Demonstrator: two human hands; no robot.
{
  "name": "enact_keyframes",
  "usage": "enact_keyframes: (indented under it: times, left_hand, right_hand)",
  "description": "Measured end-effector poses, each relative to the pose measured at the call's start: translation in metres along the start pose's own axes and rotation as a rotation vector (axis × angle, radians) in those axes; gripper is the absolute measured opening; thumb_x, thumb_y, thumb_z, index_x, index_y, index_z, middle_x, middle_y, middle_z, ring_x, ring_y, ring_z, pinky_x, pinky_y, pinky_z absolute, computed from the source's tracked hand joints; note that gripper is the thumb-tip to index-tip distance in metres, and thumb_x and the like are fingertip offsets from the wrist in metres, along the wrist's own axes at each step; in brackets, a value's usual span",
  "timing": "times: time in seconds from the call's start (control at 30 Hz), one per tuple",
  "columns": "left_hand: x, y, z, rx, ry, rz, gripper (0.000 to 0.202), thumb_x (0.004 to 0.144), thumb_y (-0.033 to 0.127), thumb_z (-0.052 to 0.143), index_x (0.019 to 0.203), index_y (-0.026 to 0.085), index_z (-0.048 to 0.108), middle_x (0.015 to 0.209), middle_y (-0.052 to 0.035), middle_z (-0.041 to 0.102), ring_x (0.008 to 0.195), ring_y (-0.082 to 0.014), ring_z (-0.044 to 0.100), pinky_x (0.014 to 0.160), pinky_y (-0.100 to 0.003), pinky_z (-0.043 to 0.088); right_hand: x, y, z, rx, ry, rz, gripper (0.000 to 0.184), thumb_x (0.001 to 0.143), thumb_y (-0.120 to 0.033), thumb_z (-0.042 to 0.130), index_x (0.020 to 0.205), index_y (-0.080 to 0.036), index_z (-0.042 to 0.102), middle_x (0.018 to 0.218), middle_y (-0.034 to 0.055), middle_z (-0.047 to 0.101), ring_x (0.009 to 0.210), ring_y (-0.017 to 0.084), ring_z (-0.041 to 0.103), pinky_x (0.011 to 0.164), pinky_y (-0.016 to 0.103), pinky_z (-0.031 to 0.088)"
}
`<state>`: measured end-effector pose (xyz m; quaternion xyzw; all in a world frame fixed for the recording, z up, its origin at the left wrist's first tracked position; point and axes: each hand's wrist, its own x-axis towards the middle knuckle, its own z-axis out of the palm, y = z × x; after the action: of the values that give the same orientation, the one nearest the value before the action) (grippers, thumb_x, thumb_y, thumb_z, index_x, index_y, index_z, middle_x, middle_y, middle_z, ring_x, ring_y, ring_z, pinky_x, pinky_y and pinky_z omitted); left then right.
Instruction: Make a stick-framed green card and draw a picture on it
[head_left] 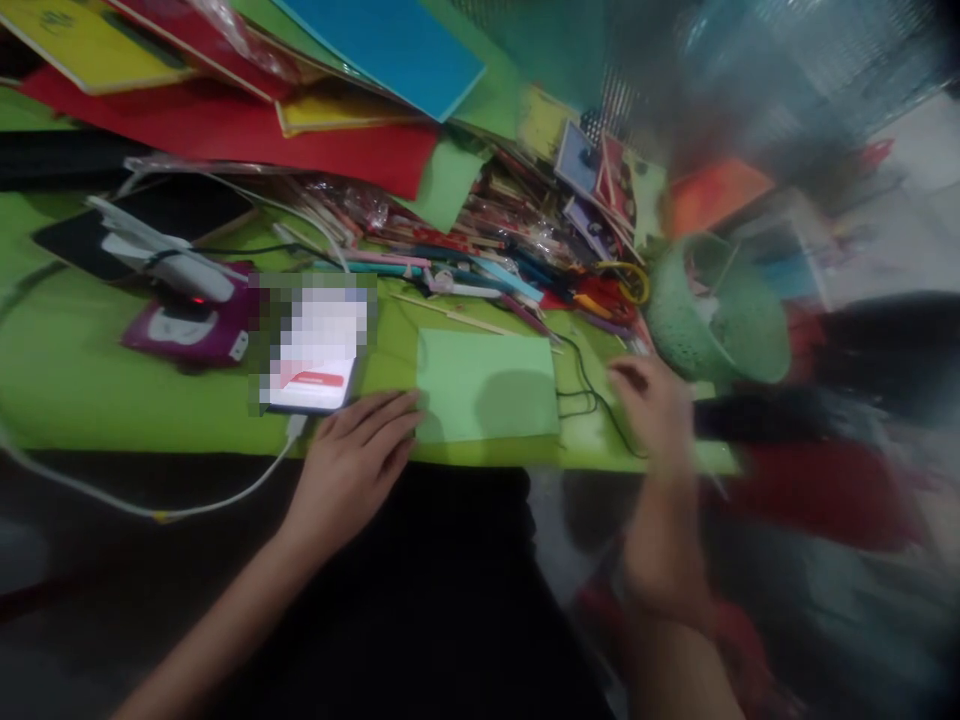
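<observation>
A light green sheet of paper (486, 385) lies flat on the bright green table surface (90, 390) near its front edge. My left hand (358, 455) lies flat with fingers stretched out, its fingertips touching the paper's left edge. My right hand (651, 405) is to the right of the paper, beside a green basket (712, 315); it is smeared by motion and its fingers do not show clearly. A phone (315, 345) with a lit screen lies just left of the paper, above my left hand.
Coloured paper sheets (225, 130) and card are piled at the back. Pens, sticks and scissors (525, 275) are heaped behind the paper. A purple pad with a white device (180, 300) sits at the left. A white cable (150, 505) and a black cable (592, 395) trail over the edge.
</observation>
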<state>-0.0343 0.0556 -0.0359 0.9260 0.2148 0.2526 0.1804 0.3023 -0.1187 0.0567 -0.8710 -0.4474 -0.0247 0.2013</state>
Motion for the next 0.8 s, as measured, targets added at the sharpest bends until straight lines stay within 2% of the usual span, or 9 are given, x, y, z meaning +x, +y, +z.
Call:
enact_keyframes:
  times: [0.1,0.2,0.37,0.47,0.6,0.67,0.8]
  left_hand:
    - [0.000,0.002,0.000,0.011,-0.007,0.003,0.031,0.104,0.021,0.055,0.132,0.022,0.066,0.142,-0.0059,0.070,0.129,-0.0333,0.065,0.094,-0.051,0.054]
    - [0.001,0.004,0.000,0.007,-0.020,-0.004,0.034,0.104,0.022,0.054,0.137,0.023,0.065,0.144,-0.0057,0.068,0.131,-0.0331,0.064,0.096,-0.052,0.052]
    - [0.004,0.005,0.000,0.011,-0.052,-0.010,0.035,0.105,0.024,0.053,0.138,0.024,0.065,0.147,-0.0058,0.066,0.133,-0.0334,0.062,0.098,-0.053,0.050]
    - [0.006,0.005,0.002,0.017,-0.065,-0.008,0.035,0.105,0.024,0.054,0.138,0.023,0.065,0.148,-0.0054,0.065,0.134,-0.0332,0.061,0.101,-0.054,0.049]
    - [0.010,0.006,0.004,0.032,-0.083,-0.008,0.036,0.105,0.025,0.054,0.140,0.022,0.063,0.151,-0.0041,0.063,0.136,-0.0332,0.059,0.104,-0.055,0.047]
    - [0.011,0.007,0.005,0.038,-0.087,-0.008,0.036,0.105,0.025,0.054,0.140,0.021,0.063,0.151,-0.0041,0.063,0.137,-0.0335,0.058,0.105,-0.056,0.046]
    - [0.012,0.008,0.007,0.037,-0.077,-0.008,0.036,0.106,0.025,0.052,0.140,0.022,0.063,0.151,-0.0036,0.063,0.138,-0.0330,0.058,0.106,-0.054,0.046]
  right_hand:
    - [0.034,-0.034,0.030,0.072,-0.140,-0.194,0.017,0.096,-0.026,0.062,0.100,-0.023,0.078,0.101,0.0070,0.077,0.093,0.024,0.069,0.085,0.037,0.050]
    - [0.064,-0.061,0.059,0.027,-0.252,-0.298,0.016,0.096,-0.020,0.064,0.098,-0.023,0.079,0.105,0.0067,0.078,0.099,0.025,0.069,0.085,0.037,0.049]
    - [0.089,-0.094,0.083,-0.138,-0.373,-0.420,0.014,0.095,-0.016,0.066,0.092,-0.020,0.080,0.099,0.0094,0.076,0.094,0.025,0.066,0.077,0.036,0.044]
    - [0.092,-0.109,0.087,-0.321,-0.365,-0.477,0.022,0.096,-0.008,0.059,0.092,-0.016,0.079,0.094,0.0128,0.075,0.089,0.025,0.065,0.073,0.036,0.040]
    - [0.093,-0.119,0.091,-0.550,-0.354,-0.573,0.033,0.096,0.001,0.045,0.103,-0.009,0.076,0.100,0.0187,0.075,0.091,0.026,0.064,0.071,0.036,0.037]
    - [0.093,-0.119,0.092,-0.583,-0.326,-0.593,0.035,0.098,-0.001,0.041,0.108,-0.009,0.074,0.103,0.0189,0.075,0.091,0.025,0.064,0.071,0.036,0.036]
    - [0.090,-0.110,0.093,-0.517,-0.173,-0.557,0.032,0.106,-0.014,0.039,0.112,-0.013,0.070,0.109,0.0155,0.074,0.085,0.022,0.063,0.070,0.035,0.037]
